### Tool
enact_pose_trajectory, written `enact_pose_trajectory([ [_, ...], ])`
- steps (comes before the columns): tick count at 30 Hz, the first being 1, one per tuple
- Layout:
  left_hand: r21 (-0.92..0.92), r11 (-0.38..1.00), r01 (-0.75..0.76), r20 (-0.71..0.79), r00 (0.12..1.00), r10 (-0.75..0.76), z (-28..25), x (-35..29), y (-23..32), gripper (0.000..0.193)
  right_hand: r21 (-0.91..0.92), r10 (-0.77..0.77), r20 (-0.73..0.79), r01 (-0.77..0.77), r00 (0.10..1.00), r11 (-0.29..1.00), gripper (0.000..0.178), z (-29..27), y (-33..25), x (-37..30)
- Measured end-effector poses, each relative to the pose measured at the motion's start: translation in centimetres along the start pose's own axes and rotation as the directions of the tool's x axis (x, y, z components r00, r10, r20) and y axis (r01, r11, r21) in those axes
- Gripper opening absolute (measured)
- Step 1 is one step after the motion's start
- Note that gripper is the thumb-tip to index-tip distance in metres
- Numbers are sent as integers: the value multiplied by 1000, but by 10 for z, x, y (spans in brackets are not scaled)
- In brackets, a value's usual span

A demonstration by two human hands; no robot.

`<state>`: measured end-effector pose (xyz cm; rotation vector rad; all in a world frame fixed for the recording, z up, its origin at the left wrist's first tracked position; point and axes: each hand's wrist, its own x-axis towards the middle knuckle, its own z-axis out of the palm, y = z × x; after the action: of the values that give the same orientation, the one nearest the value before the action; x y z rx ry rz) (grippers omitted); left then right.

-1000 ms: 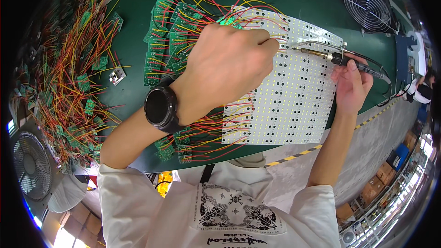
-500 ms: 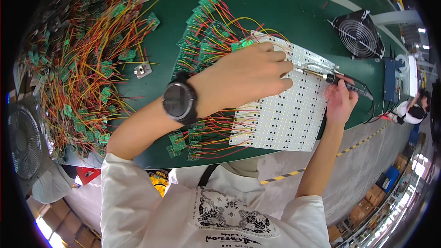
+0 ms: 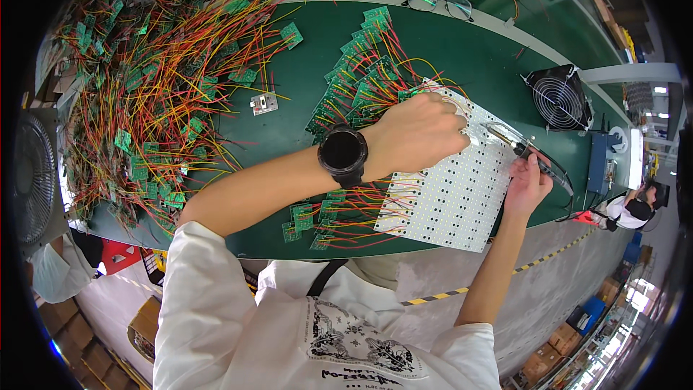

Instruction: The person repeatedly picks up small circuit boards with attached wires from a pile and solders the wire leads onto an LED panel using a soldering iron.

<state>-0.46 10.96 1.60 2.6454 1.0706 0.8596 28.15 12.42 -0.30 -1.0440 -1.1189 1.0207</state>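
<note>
A: Head view first, from the left. What lay on that side?

B: At the far left edge stood a grey fan. Beside it, a big heap of small green circuit boards with red and yellow wires covered the left part of the green table. A small metal plate lay alone on the bare green surface.

A: And in the middle?

B: The left hand was there, with a black watch on the wrist. The fingers were curled and pressed down on the upper edge of the white LED panel, where wired green boards joined it. I could not tell if the fingers pinched something, because the back of the hand hid them.

A: Where was the panel itself?

B: It lay flat near the front edge of the table, between both hands.

A: And the right?

B: The right hand was closed around a soldering iron, the tip pointing to the panel's upper corner near the left fingers. Further right stood a black fan, and glasses lay at the back.
</note>
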Motion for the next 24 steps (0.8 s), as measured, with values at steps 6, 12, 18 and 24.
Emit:
enact_pose_trajectory([
  [6, 91, 996, -1, 31, 1000, -2, -2, 1, 2, 5, -41, 28, 32, -26, 999, 999, 24, -1, -3, -5],
  [12, 94, 996, 2, 42, 999, -6, -1, 2, 1, 6, 45, 69, 115, -74, 991, 996, 27, -10, 0, -10],
  [18, 117, 993, -2, 25, 1000, -1, 5, 2, 0, 6, -12, 71, 218, -70, 973, 997, 23, -16, 1, -8],
  [24, 134, 991, -8, 53, 999, 1, 7, 1, -2, 6, -12, 76, 184, -75, 980, 997, 27, -14, 4, -9],
])
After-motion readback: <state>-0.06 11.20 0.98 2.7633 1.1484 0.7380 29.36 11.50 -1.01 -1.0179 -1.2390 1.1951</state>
